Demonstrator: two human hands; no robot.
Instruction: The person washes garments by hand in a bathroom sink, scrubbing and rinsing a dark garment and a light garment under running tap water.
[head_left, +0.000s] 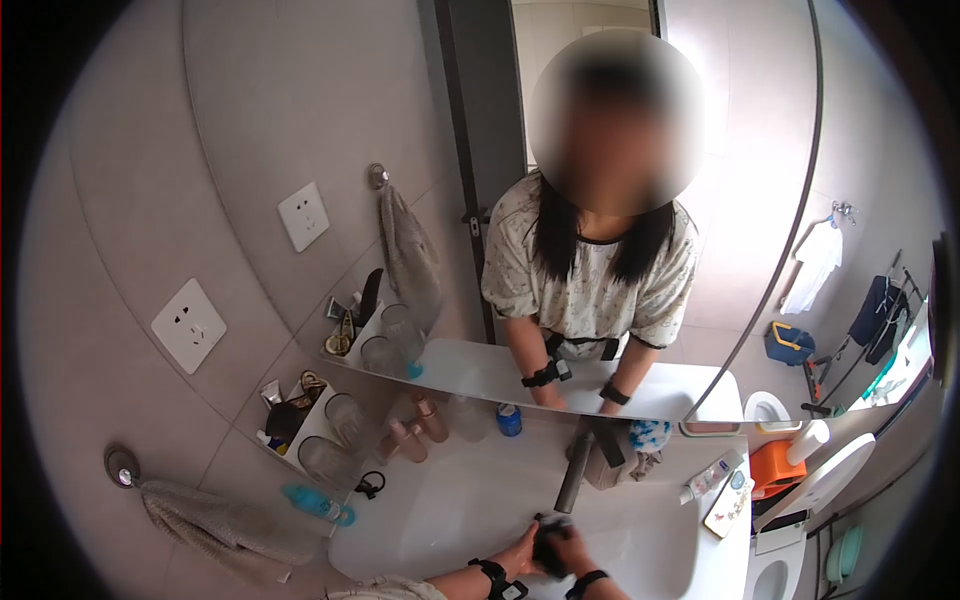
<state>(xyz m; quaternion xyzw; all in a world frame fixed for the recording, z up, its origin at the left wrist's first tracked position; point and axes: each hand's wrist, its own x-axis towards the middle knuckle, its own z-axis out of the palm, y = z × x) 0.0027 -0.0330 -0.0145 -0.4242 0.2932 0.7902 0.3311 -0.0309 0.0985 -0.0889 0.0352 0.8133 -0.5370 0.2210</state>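
Note:
Over the white sink basin, both my hands hold a small black cloth-like bundle; its exact kind does not show. My left hand is closed on the bundle's left side. From the right, my right hand grips the same bundle, its fingers partly hidden. Just above them is the end of the dark grey faucet. Whether water runs from it, I cannot tell.
Pink bottles, a blue jar and a blue-and-white puff stand along the back ledge. A tube and a phone-like patterned object lie on the right. A grey towel hangs left. A mirror spans the back.

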